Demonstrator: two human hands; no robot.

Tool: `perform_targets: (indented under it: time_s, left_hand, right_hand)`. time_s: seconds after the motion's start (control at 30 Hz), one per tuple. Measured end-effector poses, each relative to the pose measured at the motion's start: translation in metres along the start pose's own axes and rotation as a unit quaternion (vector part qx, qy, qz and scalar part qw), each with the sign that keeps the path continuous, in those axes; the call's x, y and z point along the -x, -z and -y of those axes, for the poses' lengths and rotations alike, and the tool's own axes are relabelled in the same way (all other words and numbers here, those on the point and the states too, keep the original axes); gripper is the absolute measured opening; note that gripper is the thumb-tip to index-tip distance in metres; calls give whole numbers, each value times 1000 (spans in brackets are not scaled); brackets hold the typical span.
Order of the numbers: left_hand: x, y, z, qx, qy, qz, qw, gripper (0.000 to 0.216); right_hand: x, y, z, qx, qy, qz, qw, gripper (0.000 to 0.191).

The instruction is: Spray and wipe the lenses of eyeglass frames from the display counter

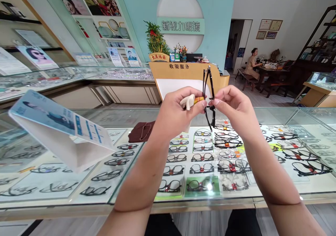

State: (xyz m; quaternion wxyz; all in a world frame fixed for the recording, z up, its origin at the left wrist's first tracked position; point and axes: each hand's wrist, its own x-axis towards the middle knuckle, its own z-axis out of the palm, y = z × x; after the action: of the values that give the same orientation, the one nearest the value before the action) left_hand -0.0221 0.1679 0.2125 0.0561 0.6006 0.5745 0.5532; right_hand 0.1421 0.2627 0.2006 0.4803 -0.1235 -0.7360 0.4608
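Note:
I hold a pair of black-framed glasses point(209, 96) upright in front of me, above a glass display counter point(147, 194). My right hand point(231, 105) pinches the frame at its middle, fingers closed. My left hand point(175, 112) is closed on a cream cloth point(188, 101) with an orange bit at its edge, and it presses against the glasses from the left. Both hands meet at the frame.
Several rows of glasses lie under the counter glass point(199, 159). A folded blue-and-white leaflet stand point(63, 131) sits on the counter at left, a dark red pouch point(141, 131) behind it. A cashier desk point(183, 73) stands beyond. A person sits at a table point(252, 64) far right.

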Motion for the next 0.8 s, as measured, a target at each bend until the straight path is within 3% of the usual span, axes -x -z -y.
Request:
perform_targets:
  time_s: [0.17, 0.33, 0.57, 0.7, 0.8]
  left_hand:
    - [0, 1, 0, 10, -17, 12, 1000, 36]
    - [-1, 3, 4, -11, -42, 6, 999, 33]
    - [-3, 8, 11, -110, -61, -68, 990, 16]
    - [-7, 11, 18, -167, -100, -138, 971, 17]
    - [-9, 10, 22, -180, -119, -155, 964, 18]
  right_hand:
    - [-4, 7, 2, -38, -47, 76, 995, 28]
    - [-6, 7, 1, -73, -61, 73, 993, 31]
    - [-7, 16, 1, -61, -86, 83, 991, 30]
    - [-6, 25, 6, -7, -102, 129, 986, 26]
    - [-7, 29, 7, 2, -98, 133, 986, 28]
